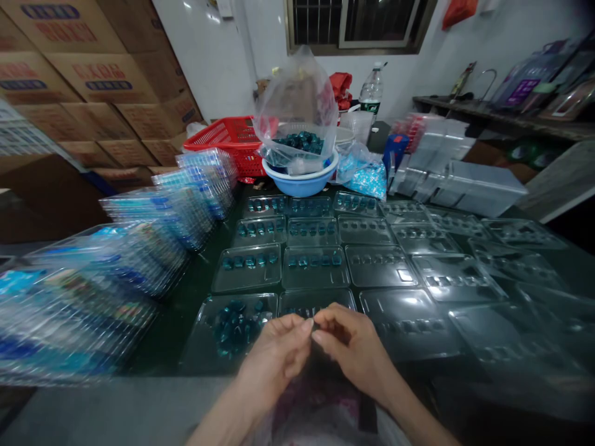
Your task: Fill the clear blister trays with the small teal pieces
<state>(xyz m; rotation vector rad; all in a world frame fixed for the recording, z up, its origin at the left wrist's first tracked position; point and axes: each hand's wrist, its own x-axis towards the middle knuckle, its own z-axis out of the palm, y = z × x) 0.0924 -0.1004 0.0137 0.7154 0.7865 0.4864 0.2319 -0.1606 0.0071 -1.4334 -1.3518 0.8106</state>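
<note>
Whatever lies between the left hand (274, 362) and right hand (353, 347) is mostly hidden by the fingers and too small to identify. The stacked clear plastic trays (106, 272) are blurred and cut off by the left edge; the cardboard cartons' (102, 80) printing is blurred.

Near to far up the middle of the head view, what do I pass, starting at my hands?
Your left hand and right hand, clear blister trays with teal pieces, blue plastic basin, barred window.
</note>
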